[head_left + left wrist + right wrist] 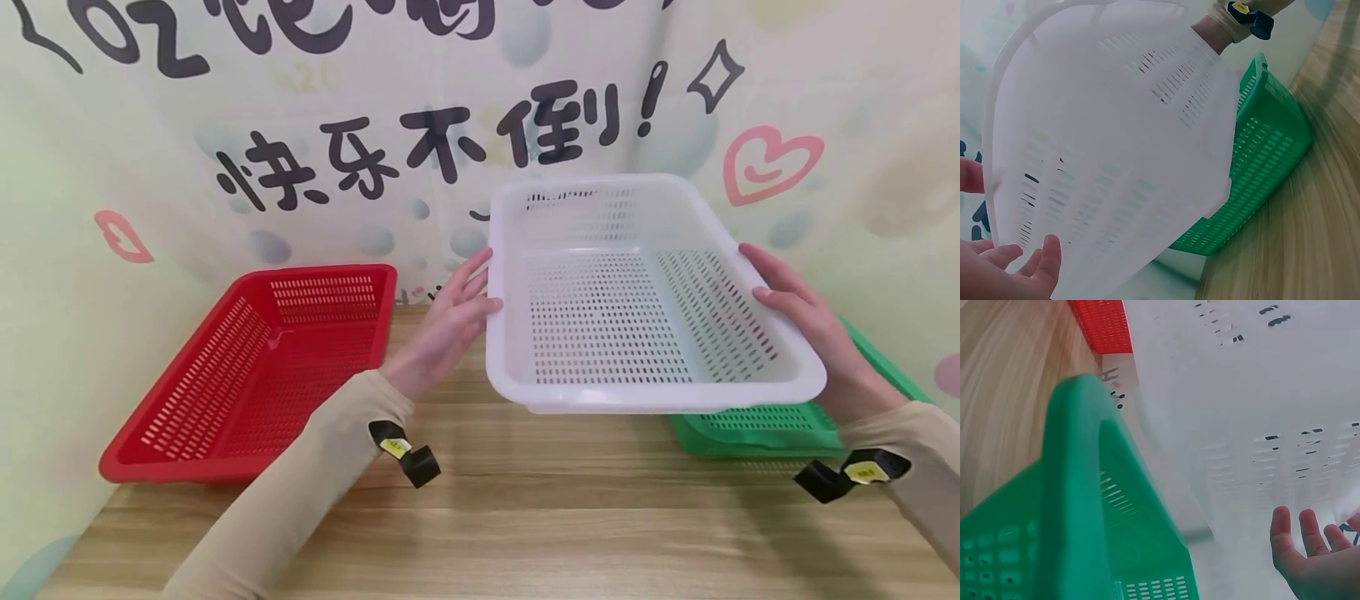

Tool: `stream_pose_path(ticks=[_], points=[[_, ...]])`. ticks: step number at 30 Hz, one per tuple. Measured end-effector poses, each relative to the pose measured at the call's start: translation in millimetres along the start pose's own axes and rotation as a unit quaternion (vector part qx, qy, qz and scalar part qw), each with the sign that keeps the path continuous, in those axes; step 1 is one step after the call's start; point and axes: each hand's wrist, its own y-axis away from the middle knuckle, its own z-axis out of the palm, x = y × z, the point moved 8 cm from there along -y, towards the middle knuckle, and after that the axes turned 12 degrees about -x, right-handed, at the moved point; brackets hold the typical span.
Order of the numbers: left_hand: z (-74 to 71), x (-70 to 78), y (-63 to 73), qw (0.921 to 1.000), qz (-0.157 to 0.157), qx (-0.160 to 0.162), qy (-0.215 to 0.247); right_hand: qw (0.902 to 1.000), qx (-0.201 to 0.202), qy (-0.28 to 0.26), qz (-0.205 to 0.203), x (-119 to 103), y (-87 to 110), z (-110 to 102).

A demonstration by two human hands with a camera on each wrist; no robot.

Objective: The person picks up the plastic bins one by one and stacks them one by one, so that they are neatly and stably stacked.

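A white perforated plastic basket (600,321) is held up above the table, tilted so that its inside shows in the head view. My left hand (444,327) grips its left rim, and my right hand (812,329) holds the right rim, thumb on the edge. From the left wrist, the fingers (1047,265) show against the outside of the slotted wall. In the right wrist view, fingertips (1281,525) lie along the outer side of the white basket. Nothing shows inside it.
A red perforated basket (258,458) stands on the wooden table (525,492) at the left. At the right, partly hidden beneath the white one and my right arm, is a green basket (765,437). Behind the table hangs a printed cloth (420,233) with lettering.
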Motion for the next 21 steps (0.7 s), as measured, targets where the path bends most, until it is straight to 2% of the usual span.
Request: stream_pose_path(ticks=[8,16,21], points=[[8.6,-0.4,-8.3,0.9995,0.025,-0.004,0.017,0.9978,-0.006,-0.061,-0.027,-7,2.5,-6],[19.5,-6.2,-16.8,0.9990,0.033,-0.015,0.026,0.9975,0.016,-0.068,-0.005,-10,12.6,-17],[26.3,-10.8,-22.9,0.9987,0.033,-0.022,0.033,0.9969,0.023,-0.074,-0.007,-13,18.8,-23]])
